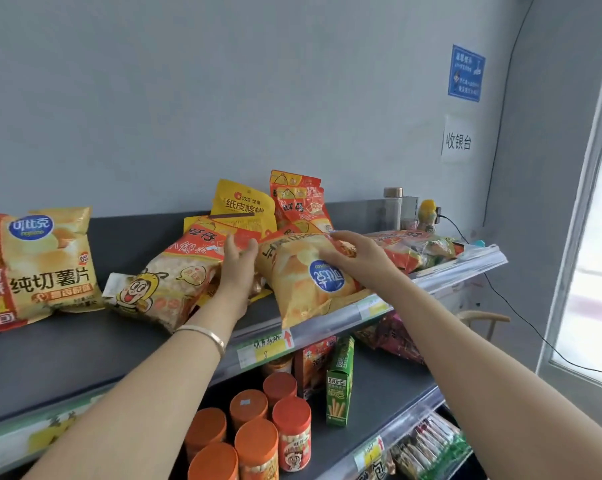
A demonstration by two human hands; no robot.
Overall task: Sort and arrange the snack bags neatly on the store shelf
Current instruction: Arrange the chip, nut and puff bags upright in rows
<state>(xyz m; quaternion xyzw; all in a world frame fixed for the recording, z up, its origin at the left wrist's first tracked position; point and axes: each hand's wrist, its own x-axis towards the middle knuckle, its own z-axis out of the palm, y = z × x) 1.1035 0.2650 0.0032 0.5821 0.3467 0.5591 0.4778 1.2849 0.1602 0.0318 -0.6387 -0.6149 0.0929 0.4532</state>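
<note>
A yellow chip bag lies upside down at the front edge of the dark top shelf. My right hand lies across its upper part, fingers curled over the far edge. My left hand is at the bag's left side, between it and a red-topped bee-cartoon snack bag. Another yellow chip bag stands upright at the far left. A yellow walnut bag and red bags lean against the wall behind.
More red and green bags lie piled on the shelf's right end. Below, orange-lidded jars and a green stick-snack box stand on the second shelf. A bottle and a cable sit at the far right.
</note>
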